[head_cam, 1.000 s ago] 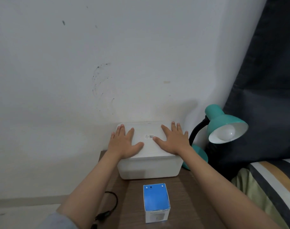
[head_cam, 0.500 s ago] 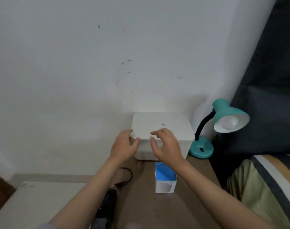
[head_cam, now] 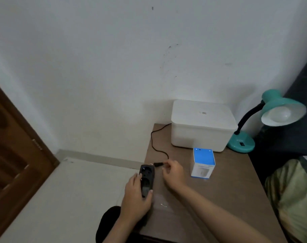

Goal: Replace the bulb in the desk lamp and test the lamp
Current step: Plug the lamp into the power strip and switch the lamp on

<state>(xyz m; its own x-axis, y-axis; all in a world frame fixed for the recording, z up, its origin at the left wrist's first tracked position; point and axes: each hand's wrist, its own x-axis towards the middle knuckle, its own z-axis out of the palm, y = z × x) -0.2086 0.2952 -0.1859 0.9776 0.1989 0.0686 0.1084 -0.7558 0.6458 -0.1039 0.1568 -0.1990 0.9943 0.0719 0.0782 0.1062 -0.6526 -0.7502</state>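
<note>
tabletop [head_cam: 228, 190]: brown wood, right of floor
storage box [head_cam: 201, 125]: white, lidded, far side against wall
desk lamp [head_cam: 271, 118]: teal, far right, just beside box, white bulb [head_cam: 280, 114] in shade, unlit
bulb carton [head_cam: 203, 163]: blue-white, upright, near side of box
power strip [head_cam: 146, 179]: black, left edge of tabletop
left hand [head_cam: 135, 199]: grasping power strip
right hand [head_cam: 173, 174]: pinching black plug [head_cam: 158, 164], prongs aimed at strip, not inserted
cord [head_cam: 158, 141]: runs behind box
</note>
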